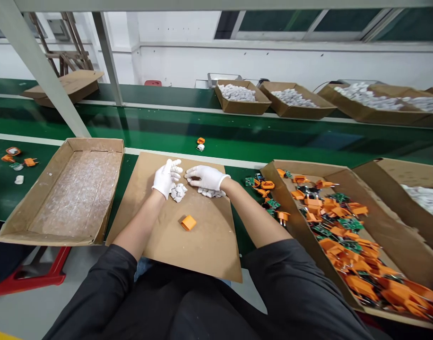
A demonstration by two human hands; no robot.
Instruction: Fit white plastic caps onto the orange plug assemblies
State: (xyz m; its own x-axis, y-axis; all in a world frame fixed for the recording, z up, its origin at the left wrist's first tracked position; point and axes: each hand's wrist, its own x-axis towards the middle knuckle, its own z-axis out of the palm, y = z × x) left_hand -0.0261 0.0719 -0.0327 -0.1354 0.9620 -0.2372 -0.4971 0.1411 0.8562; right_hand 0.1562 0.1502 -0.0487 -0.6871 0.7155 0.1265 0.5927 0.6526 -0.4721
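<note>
My left hand [167,178], in a white glove, hovers over the upper part of a flat cardboard sheet [198,245]; its fingers are apart and I see nothing held. A small heap of white crumpled lumps [178,192] lies just below and to the right of it. My right hand [205,178], gloved too, reaches leftward with bent fingers apart, and nothing shows between them. Under its palm and wrist lies a second group of white lumps [212,192], partly covered. An orange plastic plug shell [188,223] rests on the sheet, nearer to me.
A shallow cardboard tray [108,189] stands on the left. To the right, a carton [290,208] holds orange plugs and green circuit boards, some lying outside it. Beyond the green conveyor [160,125] are boxes of white pieces [238,93]. A slanted metal post [49,71] rises at left.
</note>
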